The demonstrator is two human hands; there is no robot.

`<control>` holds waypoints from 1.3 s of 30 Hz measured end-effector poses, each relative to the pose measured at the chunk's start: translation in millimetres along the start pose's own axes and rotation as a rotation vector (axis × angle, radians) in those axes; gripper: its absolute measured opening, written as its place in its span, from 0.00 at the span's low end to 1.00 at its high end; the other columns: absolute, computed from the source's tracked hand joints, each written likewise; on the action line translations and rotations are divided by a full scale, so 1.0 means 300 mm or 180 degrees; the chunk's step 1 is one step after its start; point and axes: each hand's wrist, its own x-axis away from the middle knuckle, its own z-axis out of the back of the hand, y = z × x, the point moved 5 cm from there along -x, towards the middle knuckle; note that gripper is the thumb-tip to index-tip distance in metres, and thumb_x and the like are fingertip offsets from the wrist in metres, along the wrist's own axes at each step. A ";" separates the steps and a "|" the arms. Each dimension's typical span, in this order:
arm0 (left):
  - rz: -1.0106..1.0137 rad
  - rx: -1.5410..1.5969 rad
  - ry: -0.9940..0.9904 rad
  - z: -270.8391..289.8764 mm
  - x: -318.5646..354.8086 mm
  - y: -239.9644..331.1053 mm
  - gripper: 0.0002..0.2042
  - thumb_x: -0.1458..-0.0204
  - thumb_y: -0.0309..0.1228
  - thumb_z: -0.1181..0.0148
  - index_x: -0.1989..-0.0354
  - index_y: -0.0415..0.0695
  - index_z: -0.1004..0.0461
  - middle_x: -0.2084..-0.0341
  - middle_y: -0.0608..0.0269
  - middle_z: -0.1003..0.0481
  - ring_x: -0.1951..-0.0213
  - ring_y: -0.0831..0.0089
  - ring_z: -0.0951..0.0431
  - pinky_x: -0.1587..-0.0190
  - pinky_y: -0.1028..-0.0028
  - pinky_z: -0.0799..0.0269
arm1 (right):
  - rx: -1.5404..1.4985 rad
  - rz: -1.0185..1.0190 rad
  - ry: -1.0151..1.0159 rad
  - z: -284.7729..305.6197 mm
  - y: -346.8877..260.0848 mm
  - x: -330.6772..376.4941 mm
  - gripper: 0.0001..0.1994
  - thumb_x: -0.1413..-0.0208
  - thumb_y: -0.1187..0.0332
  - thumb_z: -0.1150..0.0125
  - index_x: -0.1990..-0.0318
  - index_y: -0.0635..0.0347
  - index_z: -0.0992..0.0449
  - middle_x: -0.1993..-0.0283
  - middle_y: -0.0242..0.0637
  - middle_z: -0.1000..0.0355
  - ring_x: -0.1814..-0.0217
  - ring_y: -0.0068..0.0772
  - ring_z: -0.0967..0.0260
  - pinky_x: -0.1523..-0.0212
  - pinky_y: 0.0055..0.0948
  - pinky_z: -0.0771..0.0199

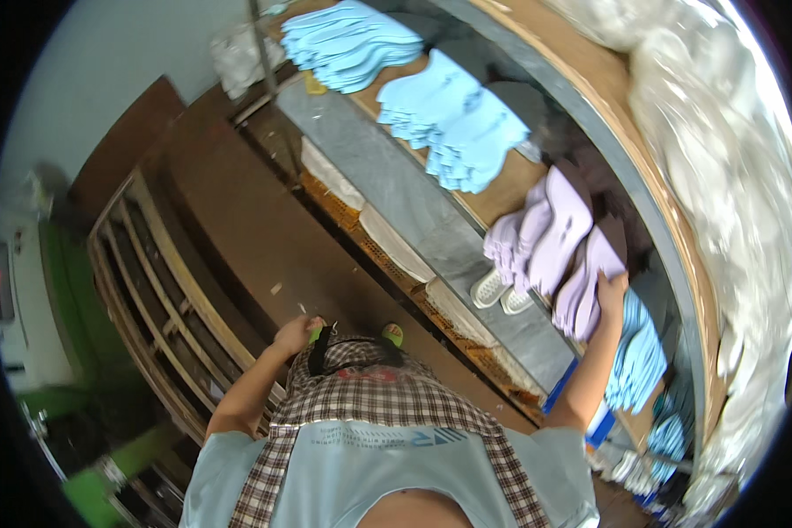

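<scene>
We see the right hand (611, 295) reaching out to the worktop (502, 198) and resting flat, fingers spread, on a stack of lilac shoe-sole-shaped cut-outs (585, 286); it presses on them rather than closing round them. That stack lies near the worktop's front edge, just beside a second lilac stack (537, 233), and we judge both are kept there because it is the stretch the arm reaches most easily. The long axis of the pressed stack runs from upper right to lower left in the picture, its rounded end pointing down toward the person's body and its other end away toward the white heap (722, 158) of soft material behind the worktop. Further along the board sit two piles of pale blue cut-outs (458, 123), fanned so that their ends overlap, and more blue ones (638, 356) lie just below the right hand.

The left hand (297, 334) hangs low by the waist, closed round something small and green (315, 334); we cannot tell what it is. Beneath it stand a brown board (246, 220) and a wooden slatted rack (150, 264). A pair of white shoes (500, 292) shows under the worktop, on the grey ledge (414, 202)
</scene>
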 end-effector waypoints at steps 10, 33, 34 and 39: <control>0.2195 0.0692 -0.2202 -0.510 0.664 -0.460 0.20 0.47 0.37 0.51 0.48 0.38 0.34 0.52 0.46 0.33 0.59 0.54 0.27 0.59 0.58 0.33 | -0.1718 0.1100 0.1393 0.328 -0.657 0.275 0.10 0.49 0.75 0.44 0.59 0.68 0.30 0.62 0.49 0.29 0.62 0.45 0.31 0.59 0.34 0.31; 0.2218 0.1718 -0.0419 0.403 0.095 -0.882 0.17 0.54 0.33 0.46 0.56 0.37 0.30 0.64 0.50 0.29 0.65 0.57 0.26 0.65 0.62 0.32 | -0.1462 0.5088 -0.3851 -0.723 -2.618 0.962 0.11 0.52 0.69 0.46 0.60 0.57 0.28 0.65 0.38 0.30 0.64 0.42 0.31 0.65 0.39 0.29; 0.2250 0.1724 -0.0384 0.453 0.064 -0.893 0.17 0.54 0.33 0.46 0.57 0.37 0.29 0.64 0.50 0.29 0.65 0.57 0.26 0.65 0.62 0.31 | -0.1587 0.5111 -0.3823 -0.761 -2.686 0.935 0.11 0.54 0.69 0.46 0.60 0.57 0.28 0.66 0.38 0.29 0.64 0.42 0.31 0.65 0.39 0.30; 0.2367 0.1658 -0.0157 0.820 -0.103 -0.937 0.16 0.56 0.32 0.45 0.59 0.37 0.28 0.67 0.51 0.28 0.67 0.57 0.26 0.66 0.63 0.31 | -0.1527 0.5188 -0.3492 -0.923 -3.077 0.732 0.11 0.55 0.70 0.45 0.62 0.57 0.28 0.67 0.38 0.30 0.64 0.43 0.31 0.65 0.39 0.30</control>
